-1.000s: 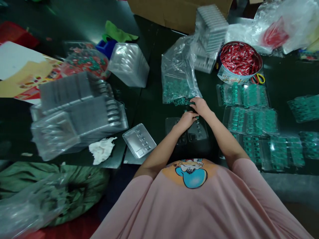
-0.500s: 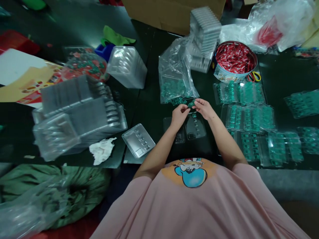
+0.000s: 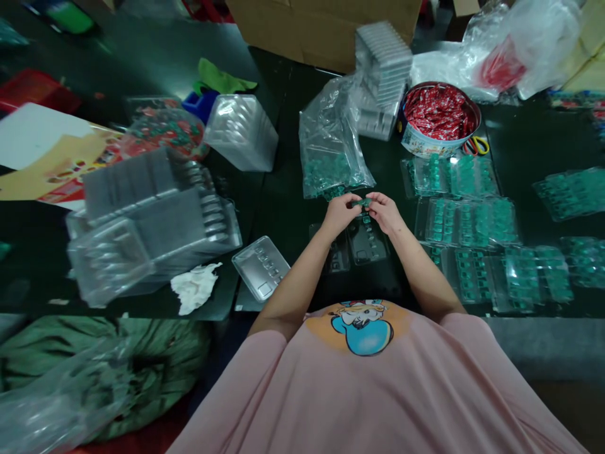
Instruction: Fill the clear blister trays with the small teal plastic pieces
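at the far end of a clear, flat plastic tray with small recesses (image 3: 370, 244), a small translucent green plastic piece (image 3: 363, 202) is pinched by the left hand (image 3: 341, 214) and the right hand (image 3: 386, 212); handling is judged underway, and careful alignment with a recess seems required next.

Dark table (image 3: 270, 208) | flat clear tray (image 3: 369, 244) | stacked trays (image 3: 174, 217) | plastic bag (image 3: 328, 126) | round tin (image 3: 432, 147)

Over the feed, I log the held piece (image 3: 362, 203) as translucent green. Tabletop (image 3: 287, 195): dark green. Tin (image 3: 428, 147): pale blue side; contents (image 3: 439, 112) red, flecked white. Scissor handles (image 3: 481, 144): red and yellow. Shirt (image 3: 401, 403): pink; chest print (image 3: 371, 337) orange and light blue.
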The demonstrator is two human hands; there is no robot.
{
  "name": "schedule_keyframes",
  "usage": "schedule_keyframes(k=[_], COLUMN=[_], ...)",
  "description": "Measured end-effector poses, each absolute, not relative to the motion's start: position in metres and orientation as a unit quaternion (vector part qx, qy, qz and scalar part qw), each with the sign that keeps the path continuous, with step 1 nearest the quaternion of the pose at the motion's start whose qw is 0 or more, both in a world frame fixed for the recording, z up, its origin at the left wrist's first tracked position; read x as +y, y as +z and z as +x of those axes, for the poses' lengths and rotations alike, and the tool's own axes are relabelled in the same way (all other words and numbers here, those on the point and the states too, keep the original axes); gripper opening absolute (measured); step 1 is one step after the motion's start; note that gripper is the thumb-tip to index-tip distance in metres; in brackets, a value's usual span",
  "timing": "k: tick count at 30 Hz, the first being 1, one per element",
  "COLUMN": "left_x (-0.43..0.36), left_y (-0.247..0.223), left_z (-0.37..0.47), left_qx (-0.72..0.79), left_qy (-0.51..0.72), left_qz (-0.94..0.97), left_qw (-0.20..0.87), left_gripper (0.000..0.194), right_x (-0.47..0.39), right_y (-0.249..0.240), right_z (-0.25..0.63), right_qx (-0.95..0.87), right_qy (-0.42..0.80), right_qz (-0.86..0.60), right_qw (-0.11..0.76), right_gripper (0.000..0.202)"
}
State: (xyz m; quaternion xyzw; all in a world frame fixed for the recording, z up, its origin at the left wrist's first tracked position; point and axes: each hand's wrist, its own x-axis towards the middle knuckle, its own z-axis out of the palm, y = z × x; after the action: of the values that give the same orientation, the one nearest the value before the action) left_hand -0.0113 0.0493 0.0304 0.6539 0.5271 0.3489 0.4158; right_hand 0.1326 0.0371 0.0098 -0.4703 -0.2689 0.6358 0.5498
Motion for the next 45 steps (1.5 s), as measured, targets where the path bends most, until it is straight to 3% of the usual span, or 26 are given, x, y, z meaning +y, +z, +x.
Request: schedule_keyframes(k=[7, 12, 15, 24, 29, 32, 45], left_x=[0.065, 0.075, 0.068, 0.056, 0.02, 0.013, 0.024], left_y=[0.018, 0.004, 0.0, 0.009, 0.026, 0.027, 0.027], left_z=[-0.035, -0.062, -0.059, -0.046, -0.025, -0.021, -0.015], left_qx=[0.6, 0.61, 0.578, 0.564, 0.394, 0.374, 0.421], left_qy=[0.385, 0.382, 0.387, 0.394, 0.382, 0.392, 0.454], left_qz=[0.63, 0.668, 0.698, 0.696, 0.722, 0.683, 0.616], left_qw=[0.308, 0.19, 0.17, 0.207, 0.422, 0.49, 0.486], left_gripper=[0.019, 0.042, 0.031, 0.033, 0.034, 0.031, 0.025], right_x=[0.044, 0.033, 0.021, 0.003, -0.001, -0.003, -0.008], right_y=[0.015, 0.017, 0.018, 0.024, 0.025, 0.027, 0.043], right_z=[0.157, 0.166, 0.156, 0.144, 0.143, 0.145, 0.155], right_qx=[-0.224, -0.277, -0.304, -0.275, -0.267, -0.269, -0.334], right_qy=[0.542, 0.561, 0.576, 0.61, 0.681, 0.702, 0.68], right_qz=[-0.564, -0.542, -0.529, -0.511, -0.469, -0.453, -0.471], right_qw=[0.582, 0.561, 0.544, 0.54, 0.496, 0.479, 0.453], right_gripper=[0.019, 0.024, 0.025, 0.033, 0.044, 0.047, 0.043])
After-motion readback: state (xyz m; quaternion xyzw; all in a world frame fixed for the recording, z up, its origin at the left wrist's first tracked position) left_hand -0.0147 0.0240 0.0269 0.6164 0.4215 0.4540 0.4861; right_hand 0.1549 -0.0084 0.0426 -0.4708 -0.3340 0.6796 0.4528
